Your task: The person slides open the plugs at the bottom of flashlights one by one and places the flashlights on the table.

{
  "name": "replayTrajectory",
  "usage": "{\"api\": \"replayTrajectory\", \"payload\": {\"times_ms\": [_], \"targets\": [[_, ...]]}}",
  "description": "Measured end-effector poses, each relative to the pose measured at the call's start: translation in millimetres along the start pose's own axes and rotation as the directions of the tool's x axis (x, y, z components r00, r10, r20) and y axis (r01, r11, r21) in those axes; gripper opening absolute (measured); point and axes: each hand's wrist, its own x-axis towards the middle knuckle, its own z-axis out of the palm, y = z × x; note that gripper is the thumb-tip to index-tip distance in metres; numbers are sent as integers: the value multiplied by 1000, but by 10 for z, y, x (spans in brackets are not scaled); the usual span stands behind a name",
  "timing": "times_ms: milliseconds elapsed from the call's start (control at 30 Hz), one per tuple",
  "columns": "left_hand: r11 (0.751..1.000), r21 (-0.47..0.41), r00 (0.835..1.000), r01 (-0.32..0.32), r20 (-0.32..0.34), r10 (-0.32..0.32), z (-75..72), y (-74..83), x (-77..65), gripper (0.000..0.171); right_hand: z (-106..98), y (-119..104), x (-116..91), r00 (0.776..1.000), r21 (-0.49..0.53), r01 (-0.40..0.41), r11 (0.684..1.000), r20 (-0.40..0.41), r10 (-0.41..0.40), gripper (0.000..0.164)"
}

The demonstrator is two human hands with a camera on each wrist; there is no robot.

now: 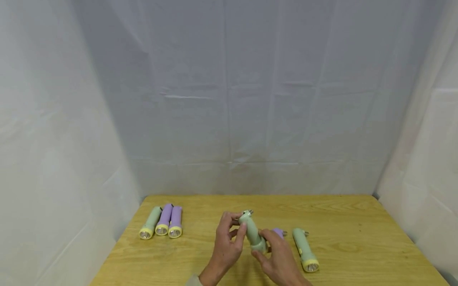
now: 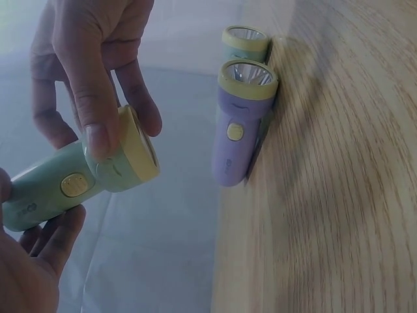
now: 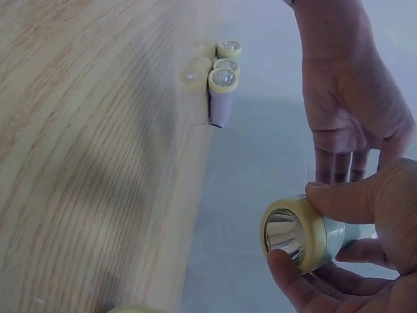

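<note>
A pale green flashlight (image 1: 252, 231) with a cream rim is held above the table between both hands. My left hand (image 1: 226, 247) holds its tail end, thumb on the side, near small metal prongs. Around the lamp head curls my right hand (image 1: 280, 260); in the right wrist view the reflector (image 3: 285, 235) faces the camera, fingers and thumb about the rim. The left wrist view shows the flashlight's cream switch (image 2: 75, 185). Just behind the right hand lies a purple flashlight (image 1: 278, 232), mostly hidden. Right of it is another green flashlight (image 1: 303, 248), prongs out at its tail.
On the table's (image 1: 340, 222) left side lie a green flashlight (image 1: 153, 218) and two purple ones, a middle purple flashlight (image 1: 165, 216) and a right purple flashlight (image 1: 176, 218), side by side, lamp heads toward me. White sheeting (image 1: 229, 99) hangs behind and at both sides.
</note>
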Motion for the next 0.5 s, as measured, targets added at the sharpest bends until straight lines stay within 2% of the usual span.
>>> {"api": "replayTrajectory", "payload": {"times_ms": [500], "targets": [[1000, 5, 1000, 3, -7, -3, -5, -2, 22, 19, 2, -20, 25, 1000, -35, 19, 999, -10, -20, 38]]}}
